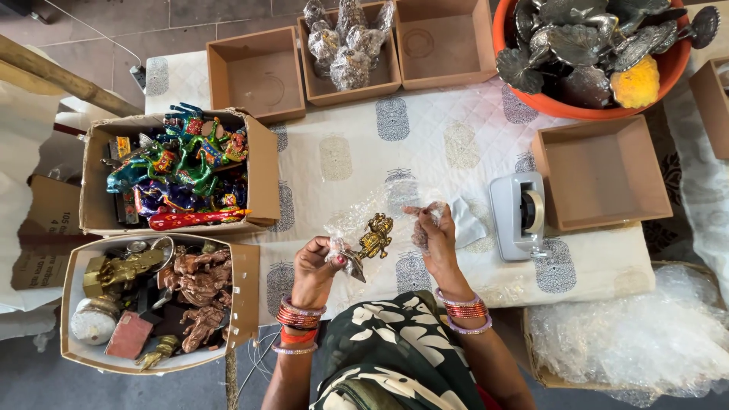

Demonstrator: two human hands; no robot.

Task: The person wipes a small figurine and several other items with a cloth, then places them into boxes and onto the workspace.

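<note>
Over the bench (pixel 456 144), the left hand (pixel 315 266) grips a small brass figurine (pixel 376 235) while the right hand (pixel 434 235) pinches clear bubble wrap (pixel 364 212) around it, beside a tape dispenser (pixel 519 215).

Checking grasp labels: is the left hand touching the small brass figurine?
Touching. The head view shows the left hand with its fingers pinching the base of the brass figurine, inside clear plastic wrap.

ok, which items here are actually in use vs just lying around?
In use:
left hand
right hand
brass figurine
clear wrap

Lying about:
tape dispenser
box of painted figures
box of brown figures
empty trays
orange tub
</note>
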